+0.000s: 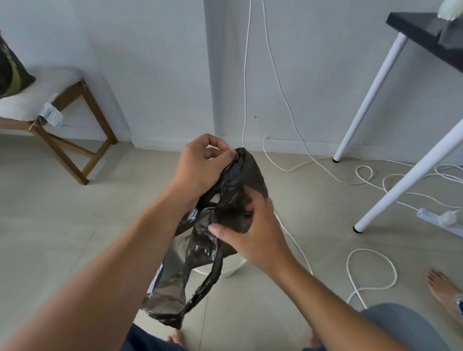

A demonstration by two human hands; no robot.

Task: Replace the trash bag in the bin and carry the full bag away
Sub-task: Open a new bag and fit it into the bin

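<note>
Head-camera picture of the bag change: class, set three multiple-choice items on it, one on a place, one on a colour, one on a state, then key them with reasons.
1. Where is the white bin?
A. on the stool
B. on the floor below the hands
C. on the black table

2. What colour is the trash bag?
A. black
B. white
C. blue

3. How is the bag held?
A. by the left hand alone
B. by neither hand
C. by both hands

Key:
1 B, its pale rim shows on the tiles under the bag.
2 A, the film is dark and glossy.
3 C, the left hand pinches its top edge and the right hand grips its middle.
</note>
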